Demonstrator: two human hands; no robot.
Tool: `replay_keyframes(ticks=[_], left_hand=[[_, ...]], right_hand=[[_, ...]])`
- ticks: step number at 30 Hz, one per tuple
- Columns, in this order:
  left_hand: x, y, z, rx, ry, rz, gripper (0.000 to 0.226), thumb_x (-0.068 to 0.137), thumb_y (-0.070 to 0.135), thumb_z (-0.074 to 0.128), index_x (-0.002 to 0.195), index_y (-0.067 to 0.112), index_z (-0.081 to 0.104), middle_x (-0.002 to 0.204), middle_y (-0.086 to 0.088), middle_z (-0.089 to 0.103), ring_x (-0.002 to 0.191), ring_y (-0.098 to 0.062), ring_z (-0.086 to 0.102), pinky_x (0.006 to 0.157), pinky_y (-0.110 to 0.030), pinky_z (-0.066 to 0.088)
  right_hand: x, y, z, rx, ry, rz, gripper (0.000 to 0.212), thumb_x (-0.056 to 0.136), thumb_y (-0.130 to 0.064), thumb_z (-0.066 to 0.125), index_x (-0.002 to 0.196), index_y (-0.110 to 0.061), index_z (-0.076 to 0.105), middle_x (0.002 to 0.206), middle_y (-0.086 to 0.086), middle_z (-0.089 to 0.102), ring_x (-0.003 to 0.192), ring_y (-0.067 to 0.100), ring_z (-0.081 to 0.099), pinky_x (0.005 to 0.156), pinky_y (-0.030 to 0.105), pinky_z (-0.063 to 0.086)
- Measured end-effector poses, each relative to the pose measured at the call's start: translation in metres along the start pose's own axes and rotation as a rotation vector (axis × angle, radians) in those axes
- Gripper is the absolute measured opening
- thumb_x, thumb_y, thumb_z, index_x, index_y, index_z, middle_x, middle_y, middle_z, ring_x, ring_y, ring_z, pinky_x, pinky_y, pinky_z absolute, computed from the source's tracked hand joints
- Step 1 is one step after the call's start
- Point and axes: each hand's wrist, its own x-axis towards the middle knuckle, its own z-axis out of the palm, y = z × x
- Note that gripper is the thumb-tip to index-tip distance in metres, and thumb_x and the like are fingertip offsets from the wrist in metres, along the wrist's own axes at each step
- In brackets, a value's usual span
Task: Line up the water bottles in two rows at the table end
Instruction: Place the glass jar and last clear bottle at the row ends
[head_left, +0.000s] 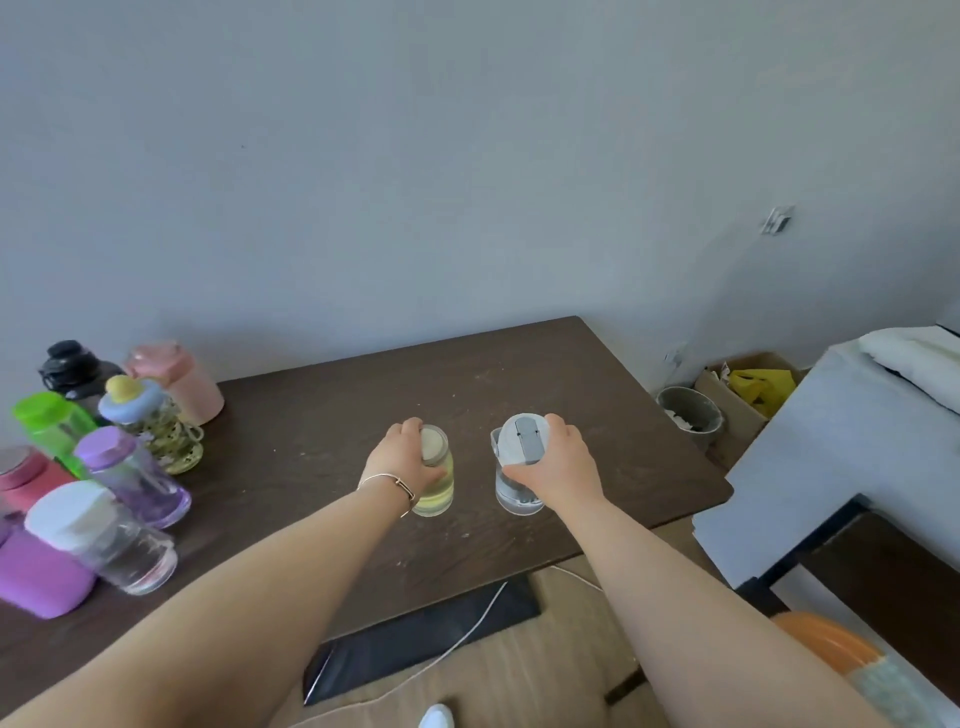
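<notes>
Two bottles stand side by side near the middle of the dark brown table (597, 395). My left hand (397, 460) grips a clear yellow-tinted bottle (439, 488) with a pale round lid. My right hand (558, 462) holds a clear bottle with a white and grey flip lid (519, 441) around its top. At the table's left end stands a cluster of several bottles: black (72, 369), pink (179, 382), green (52, 423), blue-lidded with a yellow knob (150, 426), clear purple (132, 475), white-capped clear (104, 535), red (26, 478) and solid purple (36, 577).
A grey wall runs behind the table. Right of the table are a grey bin (691, 415), a cardboard box with yellow material (748, 389) and a white cabinet (852, 447). A black mat (415, 644) and white cable (467, 639) lie on the floor below.
</notes>
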Motion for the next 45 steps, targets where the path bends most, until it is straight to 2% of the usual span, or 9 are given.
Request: replay_keyframes(ticks=[8,13,20,26,35,45], left_hand=[[-0.079,-0.055,-0.032,-0.032,0.082,-0.124,0.075,0.077,0.038,0.074,0.139,0.017,0.038,0.13,-0.008,0.05,0.111,-0.028,0.055,0.091,-0.034,0.046],[-0.114,-0.106,-0.054,-0.043,0.125,-0.18,0.076,0.076,0.04,0.074,0.138,0.017,0.038,0.13,-0.008,0.051,0.112,-0.027,0.055,0.093,-0.034,0.045],[-0.158,-0.201,-0.09,-0.04,0.112,-0.19,0.074,0.075,0.039,0.075,0.136,0.016,0.039,0.125,-0.009,0.051,0.11,-0.027,0.056,0.095,-0.035,0.046],[-0.19,-0.294,-0.129,-0.036,0.102,-0.172,0.068,0.075,0.039,0.074,0.131,0.017,0.043,0.126,-0.006,0.052,0.11,-0.026,0.056,0.094,-0.035,0.047],[-0.214,-0.397,-0.177,-0.034,0.114,-0.207,0.067,0.079,0.038,0.07,0.134,0.016,0.041,0.129,-0.007,0.05,0.111,-0.028,0.056,0.093,-0.036,0.047],[-0.202,-0.441,-0.177,-0.056,0.082,-0.241,0.068,0.078,0.037,0.072,0.134,0.016,0.04,0.124,-0.006,0.05,0.108,-0.025,0.056,0.09,-0.034,0.048]], right_hand=[[-0.061,-0.043,0.029,0.014,-0.088,-0.062,0.09,0.069,-0.047,0.082,0.141,-0.023,0.034,0.127,0.002,0.048,0.105,0.02,0.055,0.075,0.027,0.045],[-0.096,-0.081,0.063,0.02,-0.106,-0.097,0.091,0.065,-0.052,0.081,0.139,-0.025,0.035,0.122,-0.001,0.048,0.1,0.019,0.057,0.079,0.033,0.054],[-0.148,-0.149,0.12,-0.005,-0.13,-0.1,0.092,0.067,-0.051,0.083,0.14,-0.025,0.034,0.127,0.0,0.048,0.107,0.017,0.056,0.079,0.029,0.051],[-0.194,-0.222,0.176,0.011,-0.132,-0.086,0.089,0.067,-0.051,0.082,0.137,-0.025,0.035,0.124,-0.001,0.047,0.104,0.016,0.055,0.079,0.029,0.053],[-0.238,-0.312,0.248,0.061,-0.139,-0.125,0.089,0.063,-0.055,0.083,0.133,-0.027,0.037,0.119,-0.003,0.049,0.101,0.014,0.053,0.082,0.03,0.054],[-0.242,-0.343,0.297,0.026,-0.199,-0.168,0.087,0.065,-0.054,0.084,0.134,-0.028,0.036,0.124,-0.004,0.048,0.106,0.014,0.054,0.081,0.026,0.054]])
